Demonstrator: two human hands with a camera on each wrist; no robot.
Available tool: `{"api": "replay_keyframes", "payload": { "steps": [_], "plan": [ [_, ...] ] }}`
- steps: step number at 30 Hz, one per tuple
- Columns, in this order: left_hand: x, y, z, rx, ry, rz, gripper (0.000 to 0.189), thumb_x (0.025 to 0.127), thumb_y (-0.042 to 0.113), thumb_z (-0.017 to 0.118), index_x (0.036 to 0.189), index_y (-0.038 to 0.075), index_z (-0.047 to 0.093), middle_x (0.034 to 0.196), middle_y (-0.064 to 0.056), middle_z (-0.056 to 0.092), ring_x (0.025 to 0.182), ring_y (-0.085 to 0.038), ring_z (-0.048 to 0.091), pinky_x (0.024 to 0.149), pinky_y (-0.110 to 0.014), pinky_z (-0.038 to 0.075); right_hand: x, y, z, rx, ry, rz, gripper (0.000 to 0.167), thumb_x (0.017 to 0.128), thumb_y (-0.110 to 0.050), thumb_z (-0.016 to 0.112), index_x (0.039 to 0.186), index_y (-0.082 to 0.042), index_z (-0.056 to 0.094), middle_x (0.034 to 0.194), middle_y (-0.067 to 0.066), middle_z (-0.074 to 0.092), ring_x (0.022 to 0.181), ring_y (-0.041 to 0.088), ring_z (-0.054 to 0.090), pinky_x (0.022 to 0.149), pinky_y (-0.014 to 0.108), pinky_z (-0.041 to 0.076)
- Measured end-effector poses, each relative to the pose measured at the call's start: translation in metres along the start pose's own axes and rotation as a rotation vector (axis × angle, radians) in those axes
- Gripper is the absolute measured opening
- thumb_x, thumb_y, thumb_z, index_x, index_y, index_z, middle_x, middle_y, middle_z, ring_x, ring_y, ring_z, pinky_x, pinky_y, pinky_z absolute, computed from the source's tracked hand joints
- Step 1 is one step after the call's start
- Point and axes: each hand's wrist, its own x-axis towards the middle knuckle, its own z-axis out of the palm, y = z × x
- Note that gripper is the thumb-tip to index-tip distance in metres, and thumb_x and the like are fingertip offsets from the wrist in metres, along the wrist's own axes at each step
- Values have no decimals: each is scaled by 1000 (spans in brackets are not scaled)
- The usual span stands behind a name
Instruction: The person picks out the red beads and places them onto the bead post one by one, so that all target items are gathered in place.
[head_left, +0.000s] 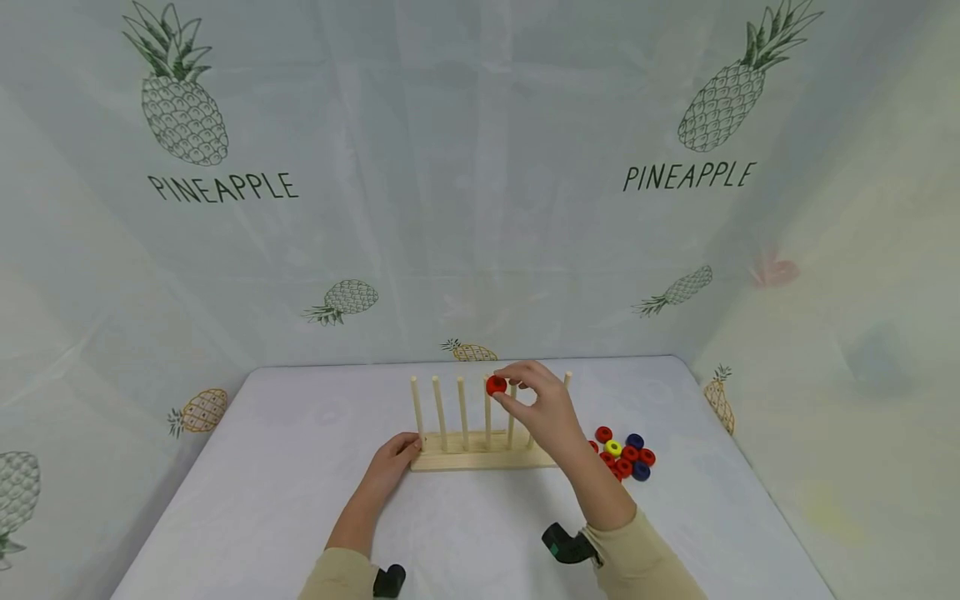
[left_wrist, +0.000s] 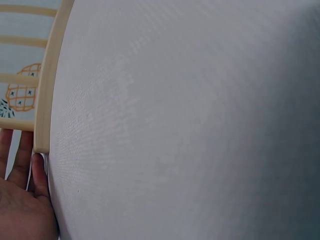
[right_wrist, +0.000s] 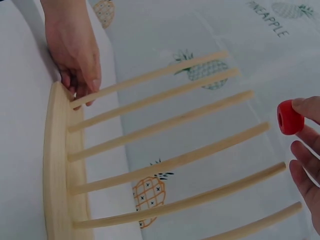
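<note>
A wooden peg rack (head_left: 480,461) stands on the table, with several upright pegs along its base. My left hand (head_left: 392,463) holds the base's left end, thumb at the front and fingers behind; the left wrist view shows the thumb against the corner of the base (left_wrist: 46,100). Between thumb and fingertips, my right hand (head_left: 542,410) pinches a red ring bead (head_left: 496,385) at about the height of the peg tops. In the right wrist view the red bead (right_wrist: 290,119) is apart from the peg tips, its hole facing the pegs. Every peg visible there is bare.
Loose ring beads (head_left: 624,468), red, blue and yellow, lie on the white table (head_left: 300,500) to the right of the rack, partly behind my right forearm. A pineapple-print curtain (head_left: 480,208) hangs behind the table. Black wrist devices (head_left: 567,546) sit at both cuffs.
</note>
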Motion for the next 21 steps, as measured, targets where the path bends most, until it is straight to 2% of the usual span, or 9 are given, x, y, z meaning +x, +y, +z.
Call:
{"api": "replay_keyframes", "payload": {
  "steps": [5,12,21],
  "plan": [
    [-4,3,-1,-11,2,-8,26,98,20,60,114,1,68,112,-10,66,109,-24,55,96,-44,38,5,-2,0,0,-7,4,28,80,-4,80,105,-13,73,104,-5,65,89,16,59,77,32,52],
    [-7,13,-2,-41,-5,-12,23,98,11,58,112,-6,66,112,-17,65,110,-32,54,96,-49,37,12,1,1,30,-18,16,25,81,-4,79,104,-11,73,102,-4,65,88,13,58,79,35,52],
    [-4,2,-1,-43,6,-22,27,97,22,62,113,1,68,111,-9,66,108,-23,55,97,-43,38,17,3,2,66,-43,93,24,82,-5,78,104,-12,73,102,-4,65,88,15,57,80,42,51]
  ]
}}
